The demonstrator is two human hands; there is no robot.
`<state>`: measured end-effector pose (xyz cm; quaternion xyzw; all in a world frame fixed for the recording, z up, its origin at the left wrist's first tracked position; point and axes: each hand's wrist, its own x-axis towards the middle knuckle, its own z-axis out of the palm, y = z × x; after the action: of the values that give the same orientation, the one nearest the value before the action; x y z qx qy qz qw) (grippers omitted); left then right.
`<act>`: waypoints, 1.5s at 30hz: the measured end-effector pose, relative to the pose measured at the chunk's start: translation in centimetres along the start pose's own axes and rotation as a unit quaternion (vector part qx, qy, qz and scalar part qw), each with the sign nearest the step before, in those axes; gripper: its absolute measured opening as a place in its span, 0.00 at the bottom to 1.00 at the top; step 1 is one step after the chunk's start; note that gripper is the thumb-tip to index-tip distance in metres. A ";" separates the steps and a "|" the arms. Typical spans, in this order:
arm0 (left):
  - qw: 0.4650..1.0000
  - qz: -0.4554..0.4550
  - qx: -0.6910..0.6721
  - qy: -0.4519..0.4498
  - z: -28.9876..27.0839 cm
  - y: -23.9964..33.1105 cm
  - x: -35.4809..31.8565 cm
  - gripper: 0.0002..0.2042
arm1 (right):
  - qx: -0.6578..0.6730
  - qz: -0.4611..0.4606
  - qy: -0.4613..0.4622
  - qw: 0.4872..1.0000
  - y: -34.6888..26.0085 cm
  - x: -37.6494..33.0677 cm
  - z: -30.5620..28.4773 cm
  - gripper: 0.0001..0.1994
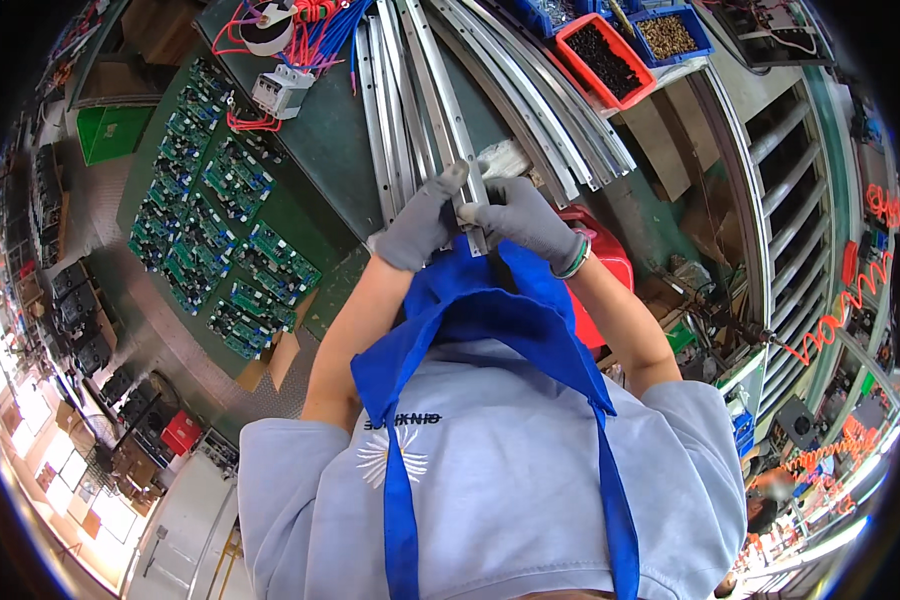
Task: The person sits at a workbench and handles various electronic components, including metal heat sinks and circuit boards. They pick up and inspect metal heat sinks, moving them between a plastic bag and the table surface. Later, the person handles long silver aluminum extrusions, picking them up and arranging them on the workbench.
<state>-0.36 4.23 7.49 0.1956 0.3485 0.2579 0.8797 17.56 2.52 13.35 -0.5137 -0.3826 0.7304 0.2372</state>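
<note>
A long silver metal rail [446, 118] with small holes runs from the far side of the bench toward my body. At its near end, my left hand [420, 226], in a grey glove, is closed around the left side with the thumb along the metal. From the right, my right hand [526, 222], also gloved, pinches the same end between thumb and fingers. More metal rails [377, 110] lie left of the held one, and another bundle of rails [560, 120] fans out to its right. Beyond my right hand is a whitish, wrapped-looking piece [505, 158].
Far right on the bench stand a red bin [610, 95] of dark small parts and a blue bin [705, 45] of brass-coloured ones. A white electrical component [282, 92] with wires sits far left. Circuit boards [195, 240] cover a left-hand surface; a roller conveyor [795, 200] runs at right.
</note>
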 end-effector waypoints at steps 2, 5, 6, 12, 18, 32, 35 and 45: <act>0.996 0.030 -0.080 -0.029 1.3 0.6 0.8 0.29 | 0.005 0.008 -0.015 1.000 0.3 0.2 -0.5 0.16; 0.998 -0.020 -0.054 0.015 0.5 -0.2 1.5 0.22 | -0.081 0.003 0.021 0.996 0.9 0.0 -1.9 0.15; 0.998 -0.045 -0.030 0.034 -0.3 -0.8 1.8 0.20 | -0.126 -0.001 0.043 0.991 1.0 -0.3 -2.4 0.14; 0.963 0.005 -0.269 -0.013 0.4 -0.4 0.7 0.31 | -0.025 0.066 0.089 0.994 -1.2 -2.1 -5.1 0.13; 0.989 0.016 -0.141 0.048 -0.1 -0.9 1.2 0.22 | -0.054 0.026 0.076 0.995 1.0 -0.5 -3.0 0.15; 0.994 -0.005 -0.102 0.036 0.2 -0.7 1.7 0.18 | 0.047 0.065 0.029 0.996 1.0 0.4 -5.2 0.14; 0.992 0.012 -0.119 0.027 0.0 -1.0 1.6 0.21 | 0.125 0.063 -0.012 0.990 0.7 -0.2 -7.0 0.13; 0.971 0.001 -0.238 0.003 -0.5 -1.5 1.8 0.22 | -0.511 -0.177 0.378 0.751 -0.8 -2.4 -10.7 0.21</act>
<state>0.88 4.20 5.39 -0.0205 0.2795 0.3346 0.8997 28.33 4.58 13.42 -0.7156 -0.6621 0.1169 0.1892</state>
